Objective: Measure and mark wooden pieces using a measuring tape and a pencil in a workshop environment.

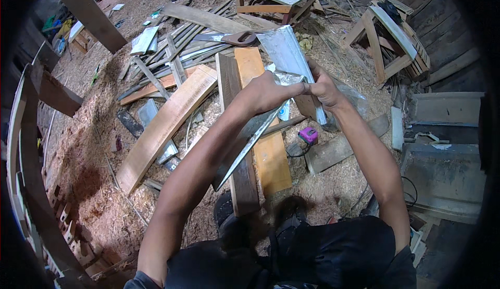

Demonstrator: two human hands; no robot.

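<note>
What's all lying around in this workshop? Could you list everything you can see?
metal sheet: one, silver-grey, held up in both hands at centre
curved plank: one, light brown, on the sawdust left of centre
orange board: one, orange, on the floor under the arms
hand saw: one, brown handle, above the boards
small tool: one, pink and grey, right of the orange board
wooden frame: one, pale wood, upper right
sawdust: tan, covering the floor
left hand: fingers gripping the sheet
right hand: fingers gripping the sheet
</note>
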